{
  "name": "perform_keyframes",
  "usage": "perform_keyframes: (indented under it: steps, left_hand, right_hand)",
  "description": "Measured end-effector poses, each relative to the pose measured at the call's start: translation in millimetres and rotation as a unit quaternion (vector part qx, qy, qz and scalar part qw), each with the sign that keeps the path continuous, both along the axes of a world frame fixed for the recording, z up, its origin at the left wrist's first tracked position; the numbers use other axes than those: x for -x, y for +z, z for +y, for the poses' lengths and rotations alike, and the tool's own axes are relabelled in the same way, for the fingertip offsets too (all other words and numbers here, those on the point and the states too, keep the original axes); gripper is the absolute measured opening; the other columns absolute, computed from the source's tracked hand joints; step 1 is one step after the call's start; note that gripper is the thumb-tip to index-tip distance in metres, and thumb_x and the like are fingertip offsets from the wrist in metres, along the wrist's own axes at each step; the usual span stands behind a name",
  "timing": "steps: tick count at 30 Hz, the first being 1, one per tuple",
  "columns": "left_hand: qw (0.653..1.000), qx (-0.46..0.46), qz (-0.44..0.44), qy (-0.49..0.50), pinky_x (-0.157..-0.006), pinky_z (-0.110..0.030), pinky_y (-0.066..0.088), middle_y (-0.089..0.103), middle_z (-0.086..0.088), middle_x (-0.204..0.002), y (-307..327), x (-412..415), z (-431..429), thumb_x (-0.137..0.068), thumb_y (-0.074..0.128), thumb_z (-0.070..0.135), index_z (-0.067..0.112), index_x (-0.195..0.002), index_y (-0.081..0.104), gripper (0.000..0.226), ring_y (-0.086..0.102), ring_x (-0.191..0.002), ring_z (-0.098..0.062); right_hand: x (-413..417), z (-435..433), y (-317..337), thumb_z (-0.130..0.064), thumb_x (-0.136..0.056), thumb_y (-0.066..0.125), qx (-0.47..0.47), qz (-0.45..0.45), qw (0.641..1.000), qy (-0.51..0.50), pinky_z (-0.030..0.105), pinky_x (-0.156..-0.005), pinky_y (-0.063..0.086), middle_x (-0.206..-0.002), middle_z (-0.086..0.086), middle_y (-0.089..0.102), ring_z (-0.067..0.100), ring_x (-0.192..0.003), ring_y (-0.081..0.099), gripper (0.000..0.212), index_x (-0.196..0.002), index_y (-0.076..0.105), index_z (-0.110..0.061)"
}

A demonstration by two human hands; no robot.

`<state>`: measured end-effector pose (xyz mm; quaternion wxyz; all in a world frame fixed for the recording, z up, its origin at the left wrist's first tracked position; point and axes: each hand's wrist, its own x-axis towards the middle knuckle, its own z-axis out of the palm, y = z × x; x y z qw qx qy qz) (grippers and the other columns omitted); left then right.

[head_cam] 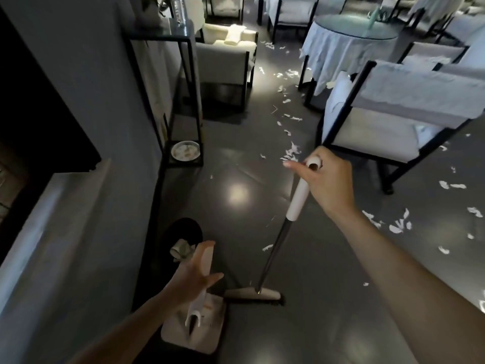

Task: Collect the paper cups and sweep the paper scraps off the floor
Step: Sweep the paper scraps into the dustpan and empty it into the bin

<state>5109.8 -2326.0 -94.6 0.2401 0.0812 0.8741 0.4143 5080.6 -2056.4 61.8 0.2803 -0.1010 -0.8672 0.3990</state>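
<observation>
My right hand (326, 177) grips the white top of a broom handle (298, 198); its index finger points out to the left. The broom head (254, 295) rests on the dark floor next to a white dustpan (210, 334). My left hand (193, 275) has its fingers spread, and the dustpan's upright white handle (207, 261) lies against its palm. Just behind it stands a black bin (185, 229) with crumpled paper cups (180, 252) inside. White paper scraps (290, 153) trail up the aisle, and more scraps (399, 225) lie at the right.
A grey wall and ledge run along the left. A black shelf frame (191, 82) holds a plate (185, 151) at floor level. White-covered chairs (380, 114) and a round clothed table (349, 38) stand at the right, and another chair (225, 59) stands ahead.
</observation>
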Motion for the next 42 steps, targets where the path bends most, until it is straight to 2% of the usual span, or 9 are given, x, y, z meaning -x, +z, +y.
perform_keyframes:
  steps: [7,12,15,20,23,30,36,40,42]
  left_hand:
    - [0.998,-0.025,-0.021,-0.056,-0.098,-0.026,0.036,0.040,-0.005,-0.140,1.2,-8.5,19.9,-0.083,0.071,0.030,0.035,-0.140,0.026,0.073,0.040,-0.127,-0.020]
    - [0.996,-0.046,-0.025,-0.079,-0.102,-0.024,0.030,0.035,0.001,-0.144,2.3,-6.8,32.3,-0.086,0.068,0.029,0.038,-0.139,0.025,0.069,0.034,-0.128,-0.011]
    - [0.996,-0.054,-0.013,-0.068,-0.097,-0.019,0.029,0.036,0.004,-0.139,-0.3,-1.9,37.2,-0.086,0.068,0.029,0.041,-0.137,0.023,0.069,0.033,-0.122,-0.007]
    - [0.993,-0.065,-0.037,-0.094,-0.086,-0.009,0.033,0.035,0.015,-0.128,-25.4,-2.2,36.6,-0.082,0.070,0.037,0.056,-0.127,0.017,0.072,0.038,-0.111,0.003]
    - [0.991,-0.028,-0.041,-0.124,-0.070,-0.004,0.037,0.035,0.020,-0.122,-39.9,-9.9,40.4,-0.083,0.069,0.038,0.055,-0.128,0.018,0.070,0.041,-0.099,0.007]
    - [0.994,-0.063,-0.022,-0.082,-0.088,-0.023,0.045,0.041,0.002,-0.135,-45.0,-8.7,62.0,-0.083,0.070,0.032,0.036,-0.142,0.022,0.076,0.044,-0.118,-0.010]
    - [0.996,-0.058,-0.011,-0.074,-0.097,-0.035,0.047,0.045,-0.006,-0.136,-46.4,2.7,50.6,-0.084,0.069,0.027,0.032,-0.141,0.024,0.073,0.048,-0.124,-0.022]
    - [0.995,-0.063,-0.019,-0.078,-0.082,-0.018,0.046,0.046,-0.001,-0.129,-48.9,2.2,50.7,-0.084,0.070,0.023,0.036,-0.137,0.024,0.072,0.049,-0.115,-0.013]
    - [0.994,-0.073,-0.015,-0.083,-0.075,-0.015,0.047,0.048,0.005,-0.121,-47.7,1.9,53.6,-0.083,0.071,0.021,0.040,-0.133,0.025,0.070,0.052,-0.108,-0.009]
  right_hand:
    - [-6.1,8.4,46.8,-0.046,-0.069,0.080,0.039,0.055,0.997,-0.023,0.018,-0.049,0.035,-0.052,-0.007,0.040,0.005,-0.048,0.040,0.052,-0.060,0.035,-0.020]
    - [-9.9,14.0,71.5,-0.036,-0.071,0.081,0.099,0.072,0.992,0.023,0.020,-0.052,0.048,-0.065,0.012,0.059,0.015,-0.055,0.064,0.044,-0.071,0.039,-0.022]
    - [-18.1,12.3,40.3,-0.024,-0.083,0.072,0.094,0.033,0.994,0.036,0.028,-0.063,0.048,-0.072,0.004,0.051,0.015,-0.064,0.059,0.038,-0.087,0.035,-0.032]
    - [-43.6,11.1,-33.9,-0.005,-0.092,0.057,0.105,-0.106,0.983,0.106,0.009,-0.074,0.040,-0.087,-0.001,0.061,-0.007,-0.076,0.056,0.049,-0.124,0.044,-0.040]
    - [-53.9,15.0,-55.0,-0.009,-0.082,0.072,0.152,-0.158,0.970,0.107,0.006,-0.074,0.044,-0.094,-0.004,0.068,-0.013,-0.082,0.061,0.044,-0.114,0.061,-0.036]
    - [-62.3,46.3,-51.4,-0.019,-0.074,0.081,0.004,-0.267,0.962,0.054,0.003,-0.052,0.038,-0.068,-0.013,0.061,-0.012,-0.057,0.054,0.010,-0.077,0.071,-0.017]
    - [-52.5,63.2,-31.3,-0.004,-0.082,0.066,-0.094,-0.542,0.833,0.050,0.037,-0.064,0.058,-0.083,0.019,0.069,0.028,-0.063,0.069,0.020,-0.101,0.066,0.003]
    - [-48.5,56.9,-37.3,-0.006,-0.085,0.057,-0.292,-0.703,0.638,0.114,0.026,-0.051,0.051,-0.044,0.005,0.057,0.012,-0.034,0.054,0.006,-0.082,0.063,-0.004]
    - [-51.1,50.6,-46.6,-0.012,-0.086,0.061,-0.351,-0.732,0.562,0.159,0.021,-0.046,0.041,-0.048,0.003,0.053,0.013,-0.039,0.050,0.009,-0.078,0.061,-0.008]
